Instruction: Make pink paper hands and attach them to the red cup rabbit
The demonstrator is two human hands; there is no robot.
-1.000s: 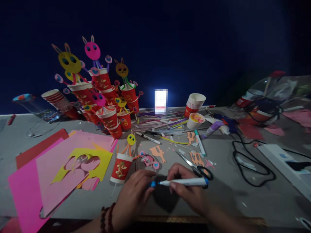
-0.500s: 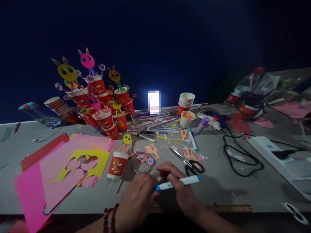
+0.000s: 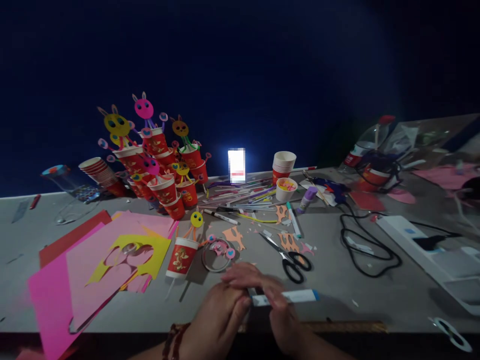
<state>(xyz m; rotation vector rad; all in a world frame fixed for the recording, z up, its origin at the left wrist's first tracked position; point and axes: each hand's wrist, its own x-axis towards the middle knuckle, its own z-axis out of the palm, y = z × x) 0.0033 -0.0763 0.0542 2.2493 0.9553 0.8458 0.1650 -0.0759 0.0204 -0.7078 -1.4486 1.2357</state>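
Taking the scissors (image 3: 290,257) as the landmark: far to their left lie pink and yellow paper sheets (image 3: 112,260), then a red paper cup (image 3: 180,257) with a yellow-headed figure. Nearer, below and left of the scissors, the left hand (image 3: 221,320) closes round the tip end of a white marker with blue ends (image 3: 287,297). The right hand (image 3: 262,295) curls over the marker's middle, gripping it. The marker's blue tail points right, just below the scissors.
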